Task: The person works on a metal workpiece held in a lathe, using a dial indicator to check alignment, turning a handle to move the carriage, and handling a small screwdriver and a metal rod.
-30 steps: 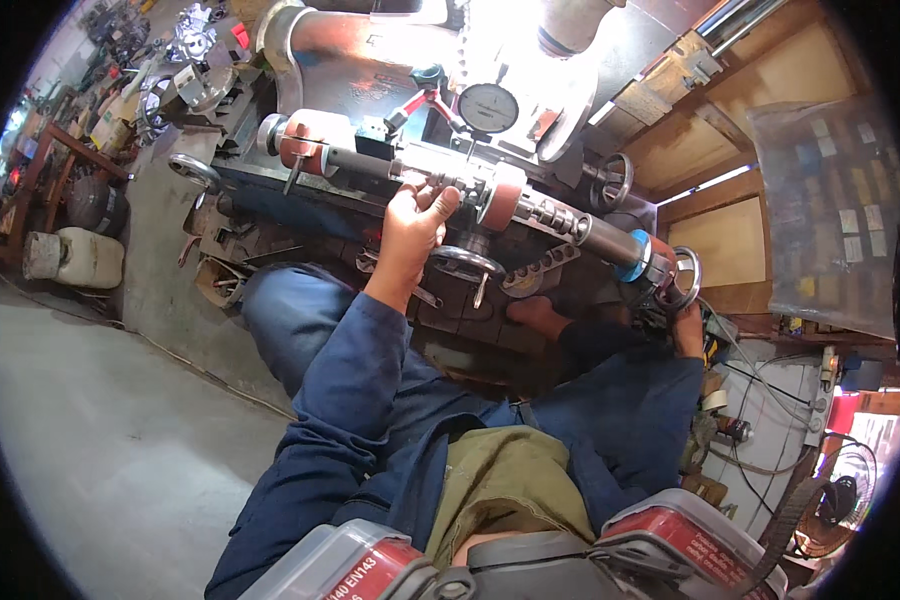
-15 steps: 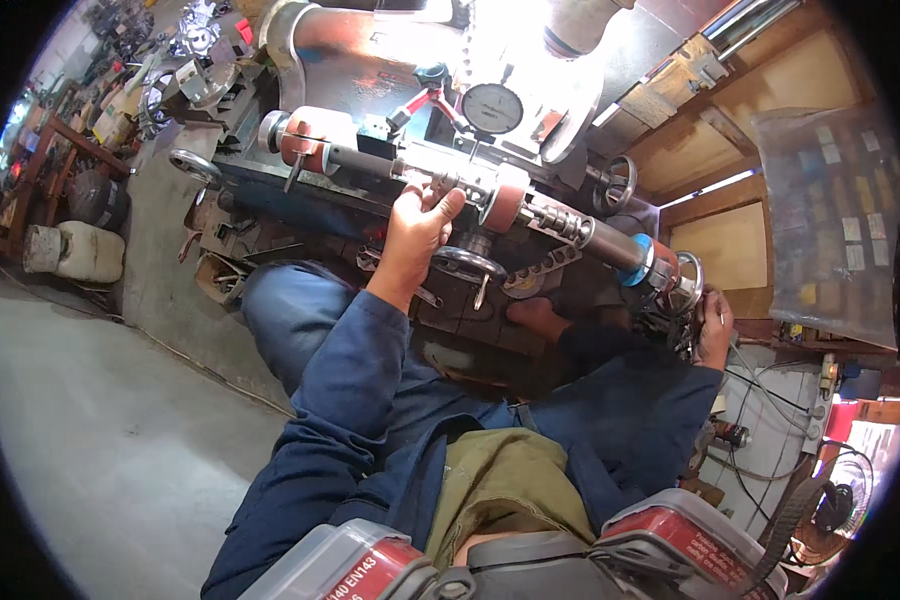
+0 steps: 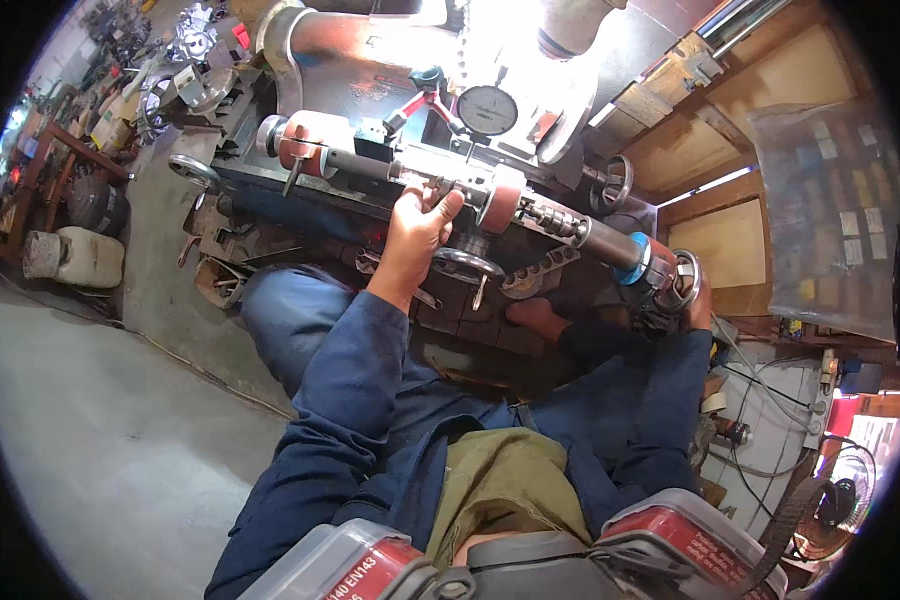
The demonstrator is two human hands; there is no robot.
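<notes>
A metal shaft (image 3: 450,190) is held lengthwise between the supports of a bench machine. My left hand (image 3: 420,230) is closed around it from the near side, thumb on top; its fingers are partly hidden behind the metal. Just beyond, a round dial gauge (image 3: 487,110) hangs from a red jointed arm (image 3: 425,103) with its stem pointing down at the shaft. At the machine's right end, my right hand (image 3: 701,305) is closed at the rim of a chrome handwheel (image 3: 687,275), its fingers partly covered by the wheel. Another handwheel (image 3: 467,264) sits just below my left hand.
Further handwheels stand at the machine's left (image 3: 194,170) and right (image 3: 618,185). A clear plastic sheet with pockets (image 3: 830,220) hangs at the right. A fan (image 3: 835,505) stands lower right, near loose cables. A dirty white canister (image 3: 75,254) lies on the left floor.
My right hand has shifted left and up against the right-end handwheel, so the wheel now hides more of its fingers. My left hand has kept its place on the shaft.
</notes>
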